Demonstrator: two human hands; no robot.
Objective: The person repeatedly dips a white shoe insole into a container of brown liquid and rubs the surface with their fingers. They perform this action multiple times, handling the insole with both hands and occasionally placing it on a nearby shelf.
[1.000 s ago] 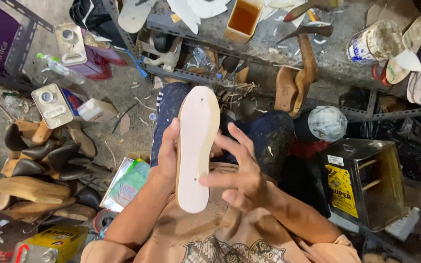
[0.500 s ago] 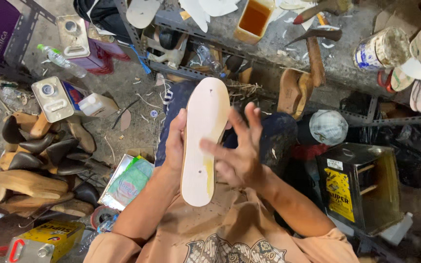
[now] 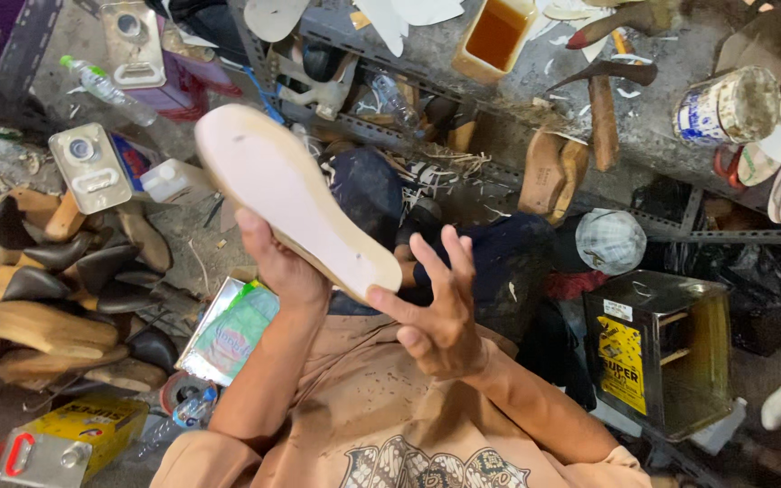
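Note:
A long pale shoe insole (image 3: 282, 190) with a tan underside is held up in front of me, tilted so that its toe end points up and left. My left hand (image 3: 286, 267) grips it from below around the middle. My right hand (image 3: 440, 316) is at the insole's lower right end, fingers spread, with the thumb against that end. Both forearms come up from the bottom of the view over my tan printed shirt (image 3: 381, 434). Behind the insole are my knees in dark trousers (image 3: 368, 194).
A pile of wooden shoe lasts (image 3: 47, 316) lies on the floor at left, with a yellow tin (image 3: 74, 434) near it. A square yellow-labelled can (image 3: 662, 352) stands at right. The metal bench (image 3: 662, 136) above carries a hammer (image 3: 603, 99), a paint tin (image 3: 725, 104) and an amber glue tub (image 3: 499, 32).
The insole has tipped from nearly upright to leaning left. My right hand has come off its face and moved down to its lower end.

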